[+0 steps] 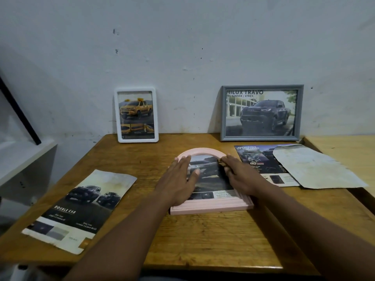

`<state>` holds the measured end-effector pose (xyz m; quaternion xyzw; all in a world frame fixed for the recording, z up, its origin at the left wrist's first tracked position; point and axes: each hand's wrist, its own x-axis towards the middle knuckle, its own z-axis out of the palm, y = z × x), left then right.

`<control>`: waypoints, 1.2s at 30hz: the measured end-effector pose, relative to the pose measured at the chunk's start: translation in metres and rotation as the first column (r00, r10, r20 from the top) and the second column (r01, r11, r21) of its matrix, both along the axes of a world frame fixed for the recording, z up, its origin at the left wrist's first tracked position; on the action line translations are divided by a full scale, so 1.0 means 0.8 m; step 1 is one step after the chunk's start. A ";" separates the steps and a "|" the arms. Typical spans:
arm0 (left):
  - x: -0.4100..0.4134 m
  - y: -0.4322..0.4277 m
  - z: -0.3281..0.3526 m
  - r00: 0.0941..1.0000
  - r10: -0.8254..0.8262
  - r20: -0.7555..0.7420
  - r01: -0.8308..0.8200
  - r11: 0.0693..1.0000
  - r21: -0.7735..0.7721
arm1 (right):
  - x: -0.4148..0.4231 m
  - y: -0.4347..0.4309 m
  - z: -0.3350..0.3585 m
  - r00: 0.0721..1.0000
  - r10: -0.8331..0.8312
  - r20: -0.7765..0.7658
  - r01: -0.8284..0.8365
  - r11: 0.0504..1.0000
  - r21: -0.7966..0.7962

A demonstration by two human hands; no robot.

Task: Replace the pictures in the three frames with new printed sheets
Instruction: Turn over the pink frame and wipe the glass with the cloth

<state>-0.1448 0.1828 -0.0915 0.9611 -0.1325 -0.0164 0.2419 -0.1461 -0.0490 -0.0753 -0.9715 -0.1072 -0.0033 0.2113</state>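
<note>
Pink arched frame (211, 205) lies flat at centre; rigid, light. Left hand (178, 179) presses spread and flat on its print; right hand (239, 175), fingers curled, pinches the right edge. Lift by rims.

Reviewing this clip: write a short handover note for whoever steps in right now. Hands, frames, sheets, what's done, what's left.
Left hand: flat, open, on the pink arched frame, which lies on the table.
Right hand: fingers curled at the picture's right edge; grip unclear.
White frame and grey frame stand against the wall, each holding a truck picture.
Loose sheets: Double Cab sheet on the left, two overlapping sheets on the right.
Done: cannot tell which pictures are new.
Left: finish the pink frame, check the other two.
</note>
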 end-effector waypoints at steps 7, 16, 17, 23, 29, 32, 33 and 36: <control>0.007 0.001 -0.008 0.997 0.071 0.005 -0.071 0.997 -0.023 | -0.126 0.017 -0.012 0.989 -0.054 0.134 0.057 0.998 -0.017; 0.005 0.005 -0.010 0.988 0.151 0.025 -0.144 0.973 -0.183 | -0.162 0.105 -0.021 0.980 0.144 0.137 -0.118 0.976 -0.182; 0.005 0.006 -0.010 0.988 0.152 0.012 -0.145 0.964 -0.223 | -0.159 0.115 -0.015 0.978 0.176 0.110 -0.157 0.975 -0.157; 0.016 0.018 0.010 0.964 0.159 -0.212 -0.247 0.829 -0.502 | -0.125 0.098 0.025 0.980 0.197 0.041 -0.194 0.872 0.449; -0.049 0.016 0.020 0.977 0.056 0.206 0.013 0.947 -0.321 | -0.059 0.021 0.026 0.954 -0.256 0.157 0.148 0.855 0.496; -0.086 0.013 0.022 0.905 -0.167 0.391 0.212 0.975 -0.073 | -0.036 0.011 0.010 0.972 -0.190 0.142 0.137 0.939 0.316; -0.096 0.015 0.021 0.865 -0.248 0.436 0.263 0.964 0.027 | -0.032 0.013 0.003 0.982 -0.143 0.127 0.107 0.962 0.250; -0.108 0.031 0.005 0.769 -0.423 0.479 0.358 0.906 0.225 | -0.021 0.021 -0.024 0.995 -0.088 0.042 0.085 0.994 0.069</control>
